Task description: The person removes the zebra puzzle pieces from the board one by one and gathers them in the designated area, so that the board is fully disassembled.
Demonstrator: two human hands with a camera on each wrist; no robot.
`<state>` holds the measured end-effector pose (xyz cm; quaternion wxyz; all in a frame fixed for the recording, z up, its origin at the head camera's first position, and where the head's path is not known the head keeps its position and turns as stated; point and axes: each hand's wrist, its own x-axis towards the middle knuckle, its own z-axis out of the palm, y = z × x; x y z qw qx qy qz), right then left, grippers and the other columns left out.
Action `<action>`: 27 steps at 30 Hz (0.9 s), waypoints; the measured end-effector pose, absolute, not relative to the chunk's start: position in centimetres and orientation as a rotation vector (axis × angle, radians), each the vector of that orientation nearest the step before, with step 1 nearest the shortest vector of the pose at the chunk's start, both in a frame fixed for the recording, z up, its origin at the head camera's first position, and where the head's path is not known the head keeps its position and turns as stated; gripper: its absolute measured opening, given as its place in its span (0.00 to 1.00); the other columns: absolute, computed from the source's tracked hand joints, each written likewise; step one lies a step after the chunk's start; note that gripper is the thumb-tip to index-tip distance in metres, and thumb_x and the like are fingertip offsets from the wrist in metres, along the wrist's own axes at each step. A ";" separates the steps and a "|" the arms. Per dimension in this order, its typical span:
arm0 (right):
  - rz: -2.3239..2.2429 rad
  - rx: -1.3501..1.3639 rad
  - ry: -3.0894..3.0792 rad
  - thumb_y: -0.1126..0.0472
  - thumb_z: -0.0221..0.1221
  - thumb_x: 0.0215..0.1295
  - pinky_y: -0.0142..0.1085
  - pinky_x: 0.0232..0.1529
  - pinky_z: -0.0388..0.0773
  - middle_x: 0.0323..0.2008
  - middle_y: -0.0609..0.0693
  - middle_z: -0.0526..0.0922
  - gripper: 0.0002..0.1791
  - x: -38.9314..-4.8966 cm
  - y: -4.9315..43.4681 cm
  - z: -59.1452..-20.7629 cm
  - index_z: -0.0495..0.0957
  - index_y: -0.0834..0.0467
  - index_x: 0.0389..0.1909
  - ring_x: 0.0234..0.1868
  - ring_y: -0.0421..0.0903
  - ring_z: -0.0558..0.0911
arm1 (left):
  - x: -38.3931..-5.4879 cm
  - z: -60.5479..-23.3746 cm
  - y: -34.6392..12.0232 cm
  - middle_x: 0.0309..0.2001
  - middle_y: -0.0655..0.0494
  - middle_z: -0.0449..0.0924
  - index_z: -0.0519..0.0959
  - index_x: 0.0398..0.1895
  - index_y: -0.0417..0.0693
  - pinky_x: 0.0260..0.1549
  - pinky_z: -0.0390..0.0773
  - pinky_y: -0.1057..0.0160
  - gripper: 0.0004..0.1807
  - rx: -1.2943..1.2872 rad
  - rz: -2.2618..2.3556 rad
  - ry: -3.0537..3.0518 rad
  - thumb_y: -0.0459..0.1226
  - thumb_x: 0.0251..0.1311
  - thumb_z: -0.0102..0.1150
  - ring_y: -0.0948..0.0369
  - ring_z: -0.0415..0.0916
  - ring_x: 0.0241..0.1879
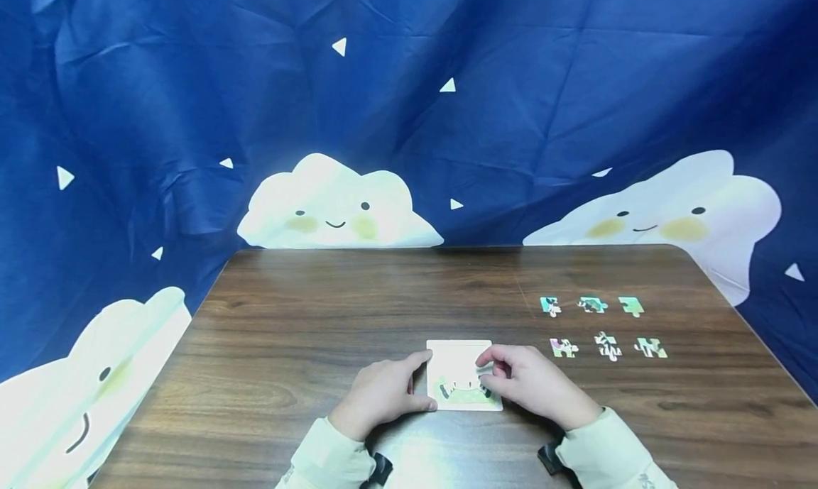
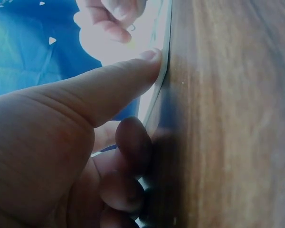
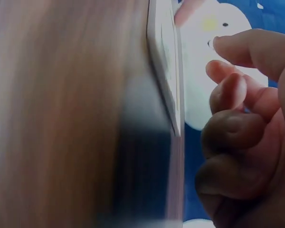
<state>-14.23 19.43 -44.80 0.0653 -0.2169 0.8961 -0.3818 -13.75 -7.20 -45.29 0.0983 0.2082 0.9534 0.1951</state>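
A small square puzzle board (image 1: 460,359) with a pale rim lies flat on the table. Its face is white above, with green and dark marks along the near side. My left hand (image 1: 386,392) holds the board's left side, index finger at the far corner and thumb at the near one. In the left wrist view, the thumb (image 2: 128,78) presses against the board's edge. My right hand (image 1: 533,381) hovers over the board's right part, thumb and index finger apart with nothing seen between them. In the right wrist view, its other fingers (image 3: 232,133) curl loosely beside the board.
Several loose jigsaw pieces (image 1: 564,348) lie in two rows on the right of the brown wooden table (image 1: 319,297). A blue curtain (image 1: 409,120) with white clouds and triangles hangs behind the table and on its left. Dark straps (image 1: 378,469) show at both wrists.
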 end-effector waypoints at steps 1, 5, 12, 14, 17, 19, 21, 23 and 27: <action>-1.148 -0.671 2.694 0.61 0.65 0.61 0.30 0.24 0.67 0.20 0.37 0.69 0.07 -14.2 19.0 -44.8 0.83 0.53 0.40 0.19 0.32 0.66 | -13.8 -45.3 -7.2 0.19 0.71 0.69 0.72 0.69 0.59 0.20 0.66 0.63 0.44 0.615 0.577 2.822 0.59 0.47 0.73 0.67 0.66 0.19; -1.116 -0.729 2.670 0.63 0.64 0.57 0.30 0.26 0.67 0.20 0.36 0.69 0.08 -14.2 17.6 -45.0 0.83 0.53 0.38 0.19 0.31 0.66 | -13.8 -45.3 -7.2 0.19 0.69 0.68 0.72 0.70 0.58 0.20 0.66 0.62 0.45 0.606 0.570 2.825 0.60 0.47 0.73 0.66 0.66 0.19; -1.078 -0.791 2.667 0.62 0.66 0.53 0.29 0.27 0.69 0.19 0.35 0.69 0.11 -13.9 16.0 -45.0 0.83 0.54 0.39 0.19 0.30 0.66 | -13.8 -45.4 -7.3 0.19 0.69 0.68 0.72 0.70 0.58 0.19 0.66 0.62 0.44 0.599 0.570 2.825 0.60 0.47 0.73 0.66 0.66 0.19; -1.047 -0.804 2.678 0.62 0.66 0.53 0.29 0.29 0.69 0.19 0.34 0.68 0.11 -13.8 15.6 -45.1 0.83 0.54 0.39 0.20 0.29 0.66 | -13.8 -45.5 -7.3 0.19 0.70 0.68 0.72 0.69 0.58 0.19 0.66 0.62 0.44 0.602 0.568 2.830 0.60 0.47 0.73 0.67 0.66 0.18; -1.009 -0.820 2.681 0.62 0.66 0.53 0.29 0.30 0.70 0.19 0.33 0.68 0.12 -13.7 15.2 -45.2 0.83 0.56 0.40 0.20 0.29 0.66 | -13.8 -45.5 -7.3 0.19 0.71 0.68 0.72 0.69 0.59 0.19 0.66 0.63 0.44 0.608 0.563 2.841 0.60 0.47 0.73 0.67 0.66 0.19; -0.995 -0.828 2.686 0.62 0.66 0.53 0.29 0.30 0.70 0.20 0.34 0.68 0.12 -13.6 14.9 -45.2 0.83 0.57 0.40 0.20 0.29 0.66 | -13.8 -45.6 -7.3 0.19 0.71 0.68 0.72 0.69 0.59 0.19 0.66 0.63 0.44 0.608 0.566 2.842 0.60 0.47 0.73 0.67 0.66 0.19; -0.993 -0.824 2.690 0.63 0.66 0.52 0.30 0.28 0.69 0.20 0.34 0.68 0.11 -13.6 14.7 -45.2 0.82 0.57 0.39 0.20 0.29 0.66 | -13.8 -45.5 -7.3 0.19 0.71 0.68 0.72 0.69 0.59 0.19 0.66 0.62 0.44 0.606 0.565 2.843 0.60 0.47 0.73 0.67 0.66 0.19; -0.995 -0.811 2.691 0.64 0.65 0.52 0.30 0.28 0.68 0.20 0.35 0.68 0.11 -13.5 14.6 -45.1 0.81 0.57 0.38 0.20 0.30 0.65 | -13.8 -45.5 -7.2 0.19 0.70 0.68 0.72 0.69 0.60 0.18 0.66 0.62 0.44 0.601 0.563 2.843 0.60 0.47 0.73 0.66 0.66 0.19; -0.973 -0.787 2.682 0.65 0.65 0.53 0.31 0.28 0.68 0.20 0.36 0.68 0.10 -13.5 14.4 -45.0 0.79 0.56 0.38 0.20 0.30 0.65 | -13.7 -45.5 -7.3 0.19 0.70 0.68 0.72 0.69 0.60 0.18 0.66 0.62 0.44 0.599 0.561 2.846 0.60 0.47 0.73 0.66 0.66 0.18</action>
